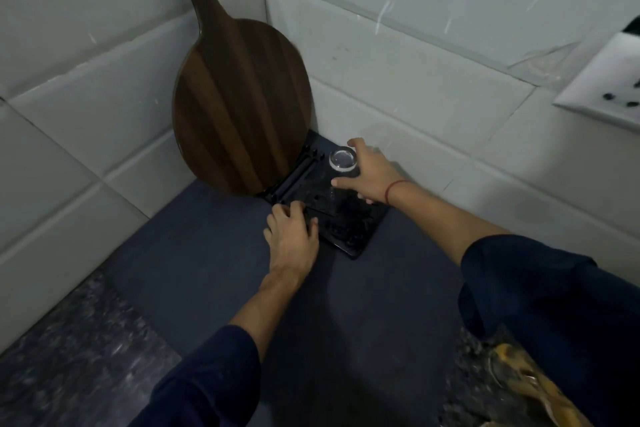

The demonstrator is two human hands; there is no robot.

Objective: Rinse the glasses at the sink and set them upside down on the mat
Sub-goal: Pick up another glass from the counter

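Note:
A clear glass [343, 160] stands upside down, its thick base up, on a small black ridged tray [349, 246] in the corner of the dark grey mat [194, 270]. My right hand [372, 172] wraps around the glass from the right, thumb and fingers on its side. My left hand [292, 230] lies flat on the tray's left part, fingers spread and pressing down, holding nothing.
A dark wooden paddle-shaped board [239, 107] leans upright in the tiled corner just behind the tray. A white wall socket [609, 80] sits at the right. Speckled stone counter [69, 367] borders the mat; a yellowish object [519, 378] lies at the lower right.

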